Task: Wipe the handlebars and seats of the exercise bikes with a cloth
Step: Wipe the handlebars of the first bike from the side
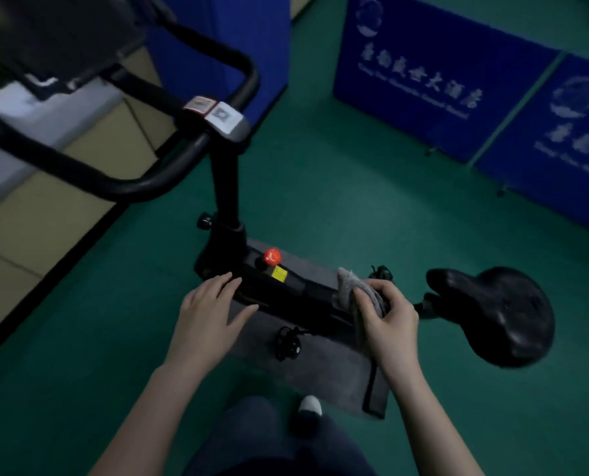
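Right hand clenched round grey cloth, held over bike frame just behind red knob. Left hand released, fingers straight, resting on frame beside handlebar post.

Seat lies right of cloth hand, near, not touching; long axis runs left-right, nose toward cloth. Right hand nearer seat.

Handlebars up-left, well apart from both hands; left hand nearer. Judgement: seat likely next, short sideways reach.
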Available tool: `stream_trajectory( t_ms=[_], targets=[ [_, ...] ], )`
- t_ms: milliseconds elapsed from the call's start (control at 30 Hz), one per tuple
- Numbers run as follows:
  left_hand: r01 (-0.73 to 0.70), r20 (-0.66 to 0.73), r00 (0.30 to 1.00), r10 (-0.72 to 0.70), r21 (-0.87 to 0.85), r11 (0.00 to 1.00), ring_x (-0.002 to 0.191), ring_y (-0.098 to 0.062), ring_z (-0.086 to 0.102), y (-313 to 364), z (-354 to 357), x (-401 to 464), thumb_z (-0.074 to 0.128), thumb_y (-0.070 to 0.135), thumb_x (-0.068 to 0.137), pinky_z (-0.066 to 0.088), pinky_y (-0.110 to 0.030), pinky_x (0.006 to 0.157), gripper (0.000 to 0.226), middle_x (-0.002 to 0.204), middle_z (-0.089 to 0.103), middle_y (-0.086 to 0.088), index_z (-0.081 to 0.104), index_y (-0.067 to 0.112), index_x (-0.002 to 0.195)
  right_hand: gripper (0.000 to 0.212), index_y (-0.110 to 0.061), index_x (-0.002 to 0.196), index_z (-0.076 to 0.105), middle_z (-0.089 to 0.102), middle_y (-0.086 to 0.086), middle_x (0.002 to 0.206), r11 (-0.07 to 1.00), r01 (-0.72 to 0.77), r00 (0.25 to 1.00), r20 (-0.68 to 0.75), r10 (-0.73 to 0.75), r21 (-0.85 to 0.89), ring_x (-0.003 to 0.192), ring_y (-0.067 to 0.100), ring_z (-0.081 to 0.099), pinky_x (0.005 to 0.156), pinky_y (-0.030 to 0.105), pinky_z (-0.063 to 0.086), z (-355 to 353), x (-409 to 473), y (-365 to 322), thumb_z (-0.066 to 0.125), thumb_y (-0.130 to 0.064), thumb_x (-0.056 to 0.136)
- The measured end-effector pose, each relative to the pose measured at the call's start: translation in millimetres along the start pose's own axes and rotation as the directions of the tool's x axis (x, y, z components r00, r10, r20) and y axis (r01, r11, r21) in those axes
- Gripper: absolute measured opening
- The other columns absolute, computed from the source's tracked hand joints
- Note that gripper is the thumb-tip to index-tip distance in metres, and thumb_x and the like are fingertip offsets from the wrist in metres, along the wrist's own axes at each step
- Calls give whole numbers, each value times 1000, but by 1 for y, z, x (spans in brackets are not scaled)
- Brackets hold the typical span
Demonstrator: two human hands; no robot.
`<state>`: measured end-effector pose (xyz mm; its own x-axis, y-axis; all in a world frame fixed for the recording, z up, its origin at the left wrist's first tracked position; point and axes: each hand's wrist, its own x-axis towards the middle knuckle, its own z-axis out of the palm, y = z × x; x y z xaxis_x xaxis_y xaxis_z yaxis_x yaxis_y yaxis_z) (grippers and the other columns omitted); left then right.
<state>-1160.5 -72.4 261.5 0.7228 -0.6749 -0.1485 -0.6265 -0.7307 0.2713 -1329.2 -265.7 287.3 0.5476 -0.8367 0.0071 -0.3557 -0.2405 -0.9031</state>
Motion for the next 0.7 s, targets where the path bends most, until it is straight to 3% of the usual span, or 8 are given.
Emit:
stream_trajectory(
  t_ms=[300,467,700],
  targets=[
    [317,-117,940,-322,-55,947,140,-12,24,-28,-19,-37,25,65,89,14,-30,115,72,153,30,6,32,24,147,17,-27,78,65,68,-16,75,980,184,937,288,-197,73,75,-4,62,67,10,44,57,37,-42,68,-12,85],
    [384,-174,903,-394,-85,919,140,-12,27,-52,-32,-38,26,65,88,16,-31,114,72,151,33,6,34,23,147,11,-23,83,68,69,-16,78,958,225,911,309,-272,179,77,-3,63,67,7,44,88,49,-74,66,-13,87],
    [402,-231,878,-419,-118,908,139,-13,30,-108,-61,-31,27,64,87,18,-31,114,73,150,36,5,36,22,146,12,-27,83,67,68,-17,82,914,290,904,233,-359,283,76,-1,62,68,15,47,141,64,-147,65,-16,89]
  ],
)
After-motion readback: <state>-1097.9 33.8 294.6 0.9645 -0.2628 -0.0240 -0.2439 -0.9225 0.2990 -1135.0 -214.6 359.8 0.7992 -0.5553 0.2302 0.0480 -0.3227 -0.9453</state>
